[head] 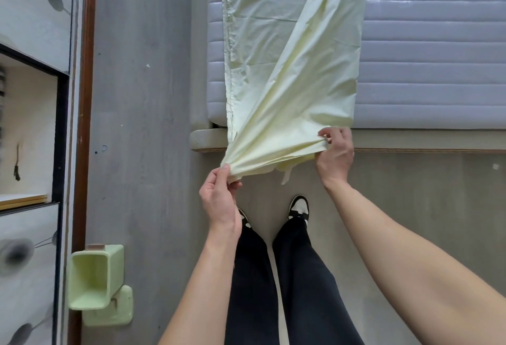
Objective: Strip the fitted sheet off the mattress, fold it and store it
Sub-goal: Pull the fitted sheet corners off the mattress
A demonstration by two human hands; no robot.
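Note:
The pale yellow fitted sheet (290, 51) lies folded into a long strip along the left part of the bare quilted grey mattress (432, 51). Its near end hangs over the foot of the bed, gathered and pulled taut. My left hand (220, 199) pinches the left corner of that end, held out past the bed frame over the floor. My right hand (335, 152) grips the right corner at the edge of the frame. Part of the hem and a loose flap dangle between my hands.
A beige bed frame ledge (410, 140) runs below the mattress. A wardrobe with an open shelf (30, 131) stands at the left. A light green bin (94, 279) sits on the grey floor beside it. My legs and shoes (298, 207) are below.

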